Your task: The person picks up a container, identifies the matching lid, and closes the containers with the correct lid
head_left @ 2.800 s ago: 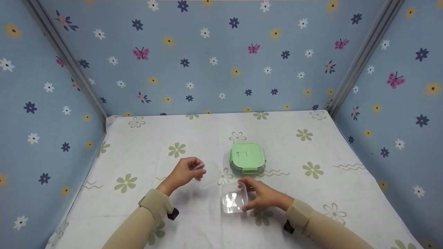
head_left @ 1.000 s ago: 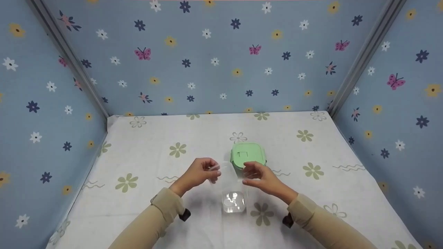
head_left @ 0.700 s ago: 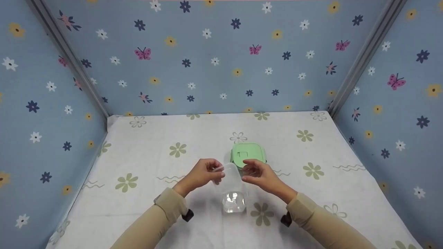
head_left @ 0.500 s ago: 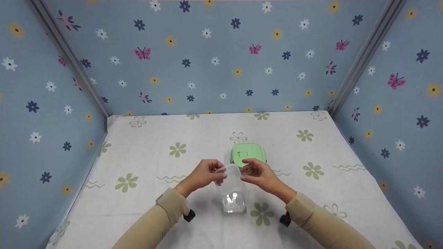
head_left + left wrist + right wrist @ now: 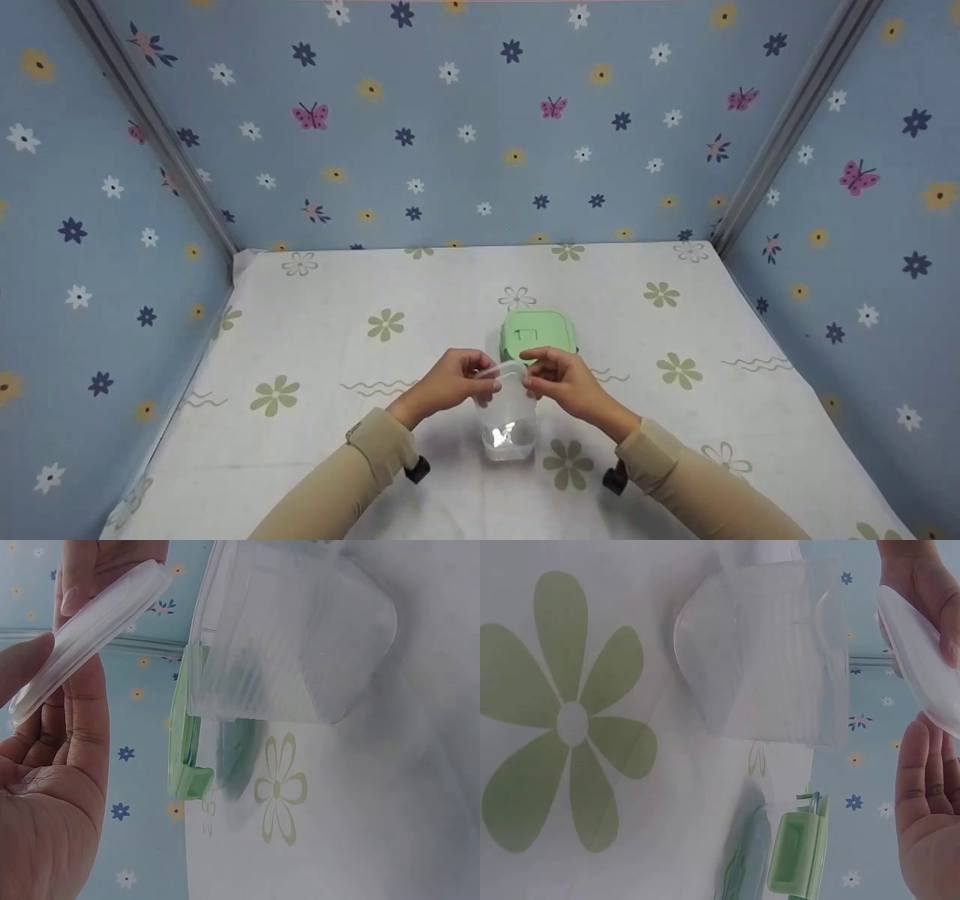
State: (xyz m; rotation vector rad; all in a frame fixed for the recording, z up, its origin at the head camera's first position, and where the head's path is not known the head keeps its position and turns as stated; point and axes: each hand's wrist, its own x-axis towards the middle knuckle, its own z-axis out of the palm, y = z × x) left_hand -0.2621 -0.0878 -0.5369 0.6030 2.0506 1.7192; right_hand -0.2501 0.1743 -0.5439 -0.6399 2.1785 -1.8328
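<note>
In the head view my left hand pinches a translucent lid by its left side, holding it tilted above a clear plastic box. The left wrist view shows the left thumb on the lid, with fingers behind it. My right hand is at the lid's right side, fingers loosely bent; in the right wrist view its fingertips reach the lid's edge. Whether its thumb grips the lid is hidden. The box stands upright on the cloth, its mouth uncovered, apart from both hands.
A second container with a green clip-on lid stands just behind the box, partly hidden by the right hand. A white flowered cloth covers the table. Blue patterned panels rise at the back and both sides.
The right hand has let go of the box and risen to the lid's side. My left hand has brought the lid rightward, over the box. The green-lidded container has stayed put.
</note>
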